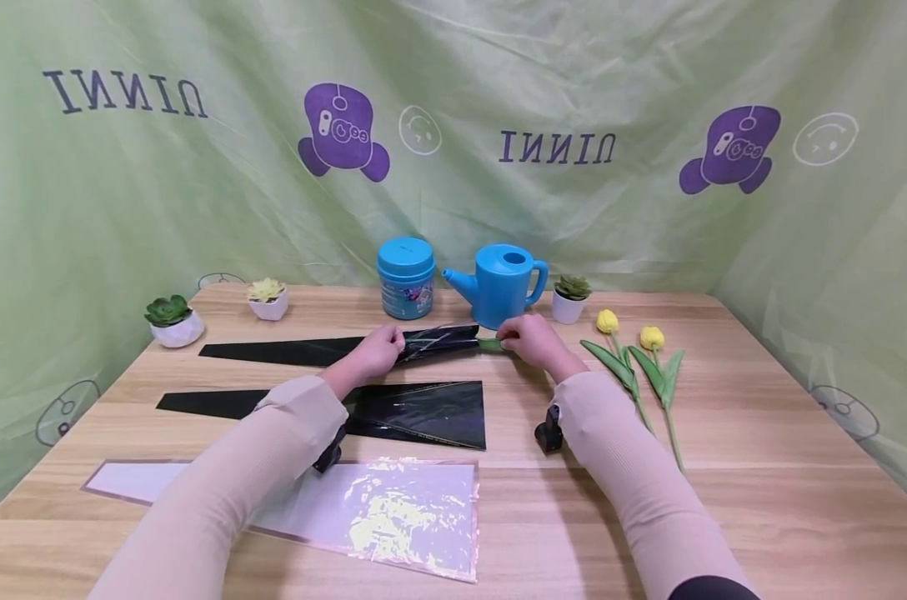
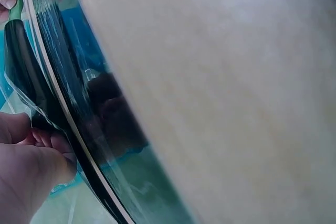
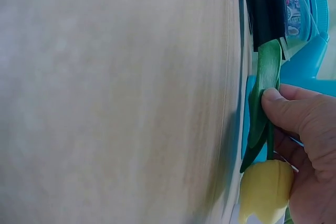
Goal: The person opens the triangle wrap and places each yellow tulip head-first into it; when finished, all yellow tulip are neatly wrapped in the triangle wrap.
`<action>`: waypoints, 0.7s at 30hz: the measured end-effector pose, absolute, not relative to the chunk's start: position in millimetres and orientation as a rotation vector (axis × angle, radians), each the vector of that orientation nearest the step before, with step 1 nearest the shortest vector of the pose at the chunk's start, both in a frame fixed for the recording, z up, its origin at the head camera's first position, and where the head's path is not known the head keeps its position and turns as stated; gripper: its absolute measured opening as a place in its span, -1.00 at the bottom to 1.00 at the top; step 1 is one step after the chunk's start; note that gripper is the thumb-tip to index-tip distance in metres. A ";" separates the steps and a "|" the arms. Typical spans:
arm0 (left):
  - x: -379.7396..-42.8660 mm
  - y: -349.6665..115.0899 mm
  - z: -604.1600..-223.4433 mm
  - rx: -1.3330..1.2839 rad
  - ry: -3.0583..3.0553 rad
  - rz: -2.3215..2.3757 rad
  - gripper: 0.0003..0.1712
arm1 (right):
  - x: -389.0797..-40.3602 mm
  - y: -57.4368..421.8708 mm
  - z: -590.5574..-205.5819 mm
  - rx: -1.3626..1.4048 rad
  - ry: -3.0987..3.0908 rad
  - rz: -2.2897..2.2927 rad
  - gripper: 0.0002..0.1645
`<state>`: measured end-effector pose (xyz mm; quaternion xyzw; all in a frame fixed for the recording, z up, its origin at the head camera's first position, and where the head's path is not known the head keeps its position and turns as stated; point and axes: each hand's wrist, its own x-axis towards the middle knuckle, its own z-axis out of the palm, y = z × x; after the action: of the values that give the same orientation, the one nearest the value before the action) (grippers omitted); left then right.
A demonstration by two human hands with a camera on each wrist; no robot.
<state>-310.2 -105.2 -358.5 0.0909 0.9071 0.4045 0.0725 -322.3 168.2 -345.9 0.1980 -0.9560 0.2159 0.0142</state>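
In the head view, my left hand point(image 1: 378, 350) pinches a glossy black flower sleeve point(image 1: 446, 340) that tapers toward the left. The right wrist view shows my right hand point(image 3: 317, 135) pinching the green leaves and stem of a yellow tulip point(image 3: 266, 190), thumb on top, close below the flower. Its leaves run into the wide mouth of the black sleeve; the lower stem is hidden inside. In the left wrist view the left thumb and fingers close on the sleeve point(image 2: 26, 72) near its lower part. A second black sleeve point(image 1: 431, 417) lies flat nearer me.
A pale sleeve with a pink border point(image 1: 416, 508) lies at the front. Two yellow tulips point(image 1: 607, 322) rest on the right. Along the back stand a blue jar point(image 1: 406, 283), a blue watering can point(image 1: 502, 287) and small potted succulents point(image 1: 568, 304), with two more pots at left.
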 end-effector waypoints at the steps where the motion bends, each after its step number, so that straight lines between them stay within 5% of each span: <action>1: -310.0 -105.5 -358.4 0.273 2.725 1.223 -0.84 | -322.5 168.5 -346.3 0.622 -2.980 0.666 -0.83; 21: -305.1 -98.6 -355.7 0.383 2.698 1.064 -0.87 | -322.3 147.2 -346.7 0.793 -2.887 0.685 -0.86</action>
<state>-305.1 -98.6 -355.7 0.1300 0.9169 0.3617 0.1078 -322.3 147.2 -346.7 0.2582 -0.9394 0.2228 0.0353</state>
